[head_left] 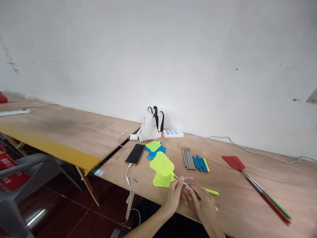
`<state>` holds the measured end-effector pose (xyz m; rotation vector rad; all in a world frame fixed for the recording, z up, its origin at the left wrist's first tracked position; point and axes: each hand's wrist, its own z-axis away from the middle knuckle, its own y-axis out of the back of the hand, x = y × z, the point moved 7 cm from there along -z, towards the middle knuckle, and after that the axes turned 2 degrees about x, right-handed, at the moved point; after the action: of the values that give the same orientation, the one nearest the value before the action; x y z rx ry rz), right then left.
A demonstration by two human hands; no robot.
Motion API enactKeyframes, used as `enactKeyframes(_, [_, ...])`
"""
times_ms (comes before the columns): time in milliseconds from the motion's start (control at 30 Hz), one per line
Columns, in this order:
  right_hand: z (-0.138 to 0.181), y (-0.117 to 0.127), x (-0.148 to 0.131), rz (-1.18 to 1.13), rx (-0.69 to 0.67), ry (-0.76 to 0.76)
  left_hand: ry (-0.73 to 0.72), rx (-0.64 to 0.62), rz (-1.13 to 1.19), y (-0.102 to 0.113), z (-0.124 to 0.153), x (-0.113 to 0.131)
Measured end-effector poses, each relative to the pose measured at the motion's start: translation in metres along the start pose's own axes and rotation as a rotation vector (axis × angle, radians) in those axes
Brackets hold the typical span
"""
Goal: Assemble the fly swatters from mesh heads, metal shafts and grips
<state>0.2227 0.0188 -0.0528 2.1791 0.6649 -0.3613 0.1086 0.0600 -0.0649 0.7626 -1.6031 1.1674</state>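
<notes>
My left hand point(174, 195) pinches the thin metal rod point(180, 179) of a yellow-green fly swatter. The perforated swatter head point(162, 163) points away to the left, above a second yellow-green head point(162, 180) on the table. Close beside it, my right hand point(204, 203) has its fingers closed at the rod's near end, which they partly hide. A yellow-green handle point(211, 191) sticks out past the right hand; whether it joins the held rod I cannot tell. Another yellow-green tip point(216, 209) shows below it. Farther back lie a smaller yellow-green head point(153, 145) and blue heads point(158, 151).
Several metal rods point(188, 158) lie beside blue handles point(200, 163) and one yellow-green handle point(206, 165). A red swatter point(233, 162) lies right, alongside a green handle point(277, 204). A charging phone point(135, 154), white bag point(150, 125) and power strip point(173, 133) sit behind.
</notes>
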Motion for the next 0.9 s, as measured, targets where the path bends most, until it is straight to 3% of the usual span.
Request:
enactKeyframes(367, [-0.003, -0.001, 0.02, -0.103, -0.149, -0.122, 0.06, -0.063, 0.073, -0.002, -0.006, -0.015])
enactKeyframes(500, [-0.005, 0.005, 0.027, -0.18, -0.189, -0.092, 0.064, -0.102, 0.051, -0.003, -0.006, -0.019])
enactKeyframes(733, [-0.017, 0.024, 0.068, -0.003, -0.057, -0.042, -0.052, -0.237, -0.366, -0.014, 0.009, -0.011])
enactKeyframes(900, [-0.035, 0.006, 0.081, 0.119, -0.119, -0.057, -0.093, -0.287, -0.493, -0.019, 0.017, -0.002])
